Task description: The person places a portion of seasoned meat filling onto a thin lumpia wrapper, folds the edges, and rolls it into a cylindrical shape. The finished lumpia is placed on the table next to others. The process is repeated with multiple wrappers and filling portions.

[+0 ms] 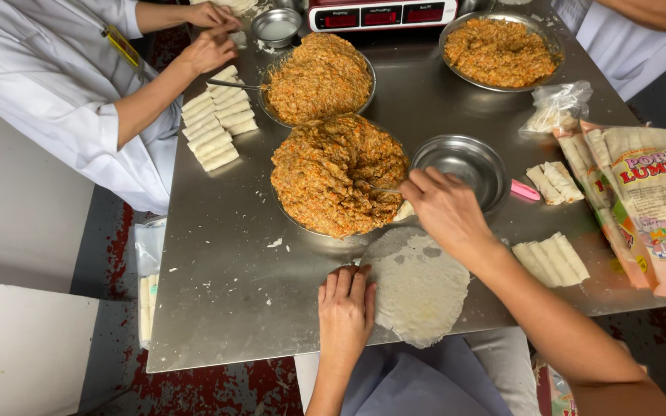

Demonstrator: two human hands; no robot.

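My left hand [345, 308] lies flat on the left edge of a thin round wrapper [418, 289] spread on the steel table [225, 308]. My right hand [445, 208] grips a metal utensil [383, 189] whose tip digs into the near bowl of orange minced filling [333, 173]. An empty steel bowl [464, 163] sits just behind my right hand.
Two more filling bowls [319, 77] [500, 50] stand farther back, by a red scale [383, 13]. Finished rolls [213, 119] lie near a co-worker's hands [210, 48]; other rolls [553, 260] and printed packets [657, 208] are at right. Another person [641, 23] stands at the far right.
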